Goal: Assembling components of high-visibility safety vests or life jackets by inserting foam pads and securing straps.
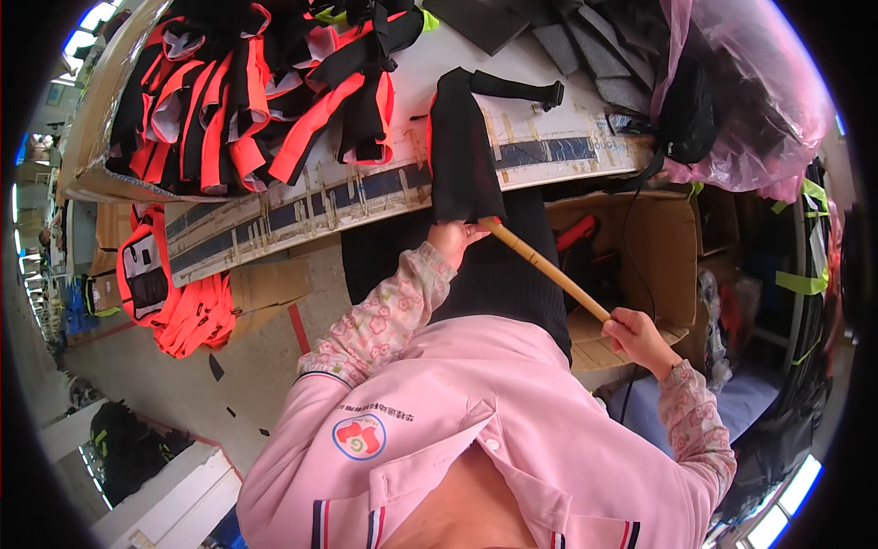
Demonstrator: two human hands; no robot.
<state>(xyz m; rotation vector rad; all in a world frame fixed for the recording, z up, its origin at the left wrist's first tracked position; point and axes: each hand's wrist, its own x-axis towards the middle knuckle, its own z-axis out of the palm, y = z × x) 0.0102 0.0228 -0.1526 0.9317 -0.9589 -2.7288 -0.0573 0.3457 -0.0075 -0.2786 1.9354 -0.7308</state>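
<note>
Black fabric sleeve [465, 146] with an orange edge lies on the white worktable [526, 123], its mouth reaching past the near rim. Nearest, the right hand [640, 340] has its fingers closed around the outer end of one bamboo stick [549, 270]. The left hand [448, 240] pinches the sleeve's mouth where the stick meets it. The work looks only partly done: a long length of stick is outside, and how far its tip goes in cannot be told. One black strap with one buckle [553, 94] leads off the sleeve's far end. Beyond, one carton [101, 137] holds black-and-orange pieces [247, 119], too overlapped to count; whether they are finished is unclear. Opposite are several grey foam sheets [585, 55], also uncountable, and one pink plastic bag [768, 82].
</note>
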